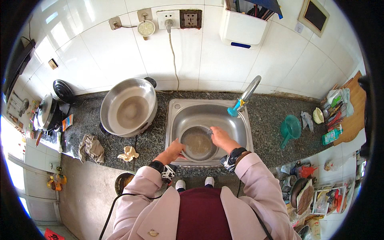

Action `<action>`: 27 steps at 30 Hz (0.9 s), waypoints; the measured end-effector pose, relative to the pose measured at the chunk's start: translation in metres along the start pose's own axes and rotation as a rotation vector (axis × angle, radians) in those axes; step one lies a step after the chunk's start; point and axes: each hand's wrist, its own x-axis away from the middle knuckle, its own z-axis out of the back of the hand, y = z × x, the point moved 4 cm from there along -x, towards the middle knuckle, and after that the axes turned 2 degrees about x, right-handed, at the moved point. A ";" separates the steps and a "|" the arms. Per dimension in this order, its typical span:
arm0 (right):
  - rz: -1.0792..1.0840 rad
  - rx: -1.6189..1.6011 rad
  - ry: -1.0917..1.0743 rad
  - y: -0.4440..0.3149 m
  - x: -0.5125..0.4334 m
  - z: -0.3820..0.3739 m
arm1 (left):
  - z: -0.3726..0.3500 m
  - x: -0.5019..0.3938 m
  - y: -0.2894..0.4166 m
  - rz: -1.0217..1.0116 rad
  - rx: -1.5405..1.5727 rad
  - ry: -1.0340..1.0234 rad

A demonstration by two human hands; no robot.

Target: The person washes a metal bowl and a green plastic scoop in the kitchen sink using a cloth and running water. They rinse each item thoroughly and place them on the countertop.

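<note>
A round metal pan [199, 143] with a dull, brownish inside sits tilted in the stainless steel sink [231, 120]. My left hand [175, 150] grips its left rim. At its upper right rim is my right hand [222, 138], fingers closed around a small dark thing, perhaps a scrubber, pressed to the pan. Above the basin's right rear corner curves a chrome faucet [251, 87] with a blue nozzle [233, 111]. Left of the sink stands a large steel pot [129, 107] with black handles.
A crumpled grey cloth [92, 147] and a cream cloth [128, 153] lie at the counter's front left. On the right are a green plastic ladle [291, 127], a pale green bowl [318, 115] and a green bottle [331, 136]. A bowl [123, 181] stands below the counter.
</note>
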 end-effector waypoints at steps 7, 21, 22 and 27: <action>0.546 0.075 0.307 -0.072 -0.008 0.004 | -0.045 0.021 0.019 0.078 0.037 0.189; -0.682 -0.823 -0.019 0.002 0.039 -0.058 | -0.049 0.019 -0.019 0.084 0.560 0.533; -0.661 -0.837 -0.013 0.003 0.037 -0.060 | -0.045 0.019 -0.018 0.069 0.609 0.530; -0.605 -0.781 -0.149 0.026 0.015 -0.042 | -0.013 0.010 -0.006 0.166 0.574 0.110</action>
